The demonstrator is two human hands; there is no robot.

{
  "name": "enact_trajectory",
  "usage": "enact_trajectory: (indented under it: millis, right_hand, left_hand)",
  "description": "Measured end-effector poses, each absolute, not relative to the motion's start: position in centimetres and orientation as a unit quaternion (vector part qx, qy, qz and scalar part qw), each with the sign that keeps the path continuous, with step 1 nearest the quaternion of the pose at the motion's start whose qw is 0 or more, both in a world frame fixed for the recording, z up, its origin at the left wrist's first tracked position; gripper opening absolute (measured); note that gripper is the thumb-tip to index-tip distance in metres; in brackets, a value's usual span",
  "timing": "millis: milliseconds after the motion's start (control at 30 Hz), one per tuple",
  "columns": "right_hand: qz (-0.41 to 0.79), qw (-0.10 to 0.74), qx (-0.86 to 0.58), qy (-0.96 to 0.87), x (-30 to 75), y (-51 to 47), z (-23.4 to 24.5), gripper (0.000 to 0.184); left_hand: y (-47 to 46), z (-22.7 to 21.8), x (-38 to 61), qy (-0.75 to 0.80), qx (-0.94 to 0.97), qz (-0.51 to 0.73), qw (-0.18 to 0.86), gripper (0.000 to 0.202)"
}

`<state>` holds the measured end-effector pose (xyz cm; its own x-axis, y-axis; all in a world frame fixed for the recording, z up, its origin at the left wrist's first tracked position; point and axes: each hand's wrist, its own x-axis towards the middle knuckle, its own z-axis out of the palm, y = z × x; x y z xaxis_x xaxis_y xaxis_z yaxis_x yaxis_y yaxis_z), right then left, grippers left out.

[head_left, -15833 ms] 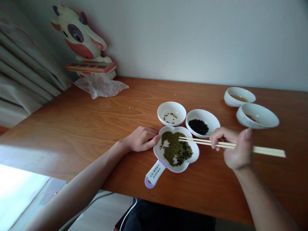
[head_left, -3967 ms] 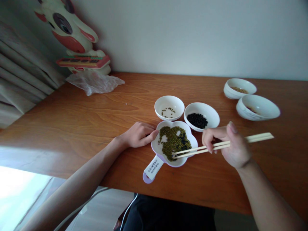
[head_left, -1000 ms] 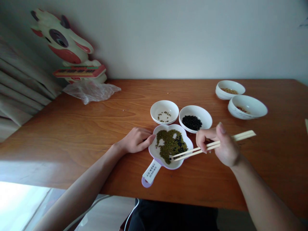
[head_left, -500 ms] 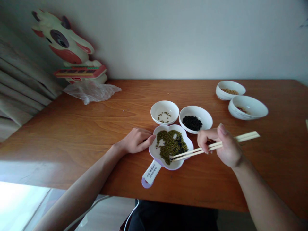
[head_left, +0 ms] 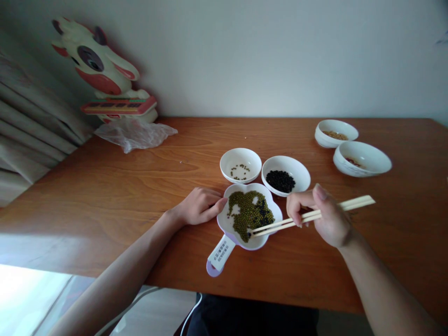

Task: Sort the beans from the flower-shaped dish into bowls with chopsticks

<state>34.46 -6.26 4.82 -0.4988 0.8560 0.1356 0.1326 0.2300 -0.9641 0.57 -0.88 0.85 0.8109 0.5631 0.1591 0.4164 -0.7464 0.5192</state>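
Note:
A white flower-shaped dish (head_left: 227, 223) with a purple handle holds a heap of green beans mixed with some black ones. My left hand (head_left: 199, 206) rests on the table with curled fingers, its fingertips against the dish's left rim. My right hand (head_left: 324, 215) is closed on a pair of wooden chopsticks (head_left: 311, 216). Their tips reach into the near part of the bean heap. Just behind the dish stand a small white bowl (head_left: 241, 159) with a few green beans and a white bowl (head_left: 297, 170) with black beans.
Two more white bowls (head_left: 336, 128) (head_left: 367, 156) sit at the back right of the wooden table (head_left: 122, 186). A crumpled clear plastic bag (head_left: 135, 133) and a cow-shaped toy (head_left: 105, 74) stand at the back left by the wall. A curtain hangs at the left.
The chopstick tips have stayed in the near part of the bean heap, shifting only slightly. My left hand has not moved. The view has drifted a little.

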Motion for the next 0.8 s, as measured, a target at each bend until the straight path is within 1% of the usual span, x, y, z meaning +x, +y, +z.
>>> enact_trajectory:
  millis: [267,500,667,800]
  right_hand:
    - [0.521,0.350,-0.353,-0.694,34.36,-6.25,4.86,0.079]
    - [0.509,0.355,-0.359,-0.697,34.37,-6.25,4.79,0.077]
    - [0.497,0.374,-0.365,-0.693,34.44,-6.27,4.63,0.078]
    - [0.506,0.407,-0.364,-0.668,34.36,-6.28,4.84,0.079]
  left_hand:
    - [-0.84,0.89,0.65,0.266,0.923,0.159,0.229,0.050]
    - [-0.85,0.78,0.59,0.266,0.922,0.155,0.235,0.049]
    - [-0.81,0.70,0.53,0.261,0.921,0.158,0.242,0.047]
    - [-0.79,0.73,0.54,0.260,0.922,0.157,0.242,0.046]
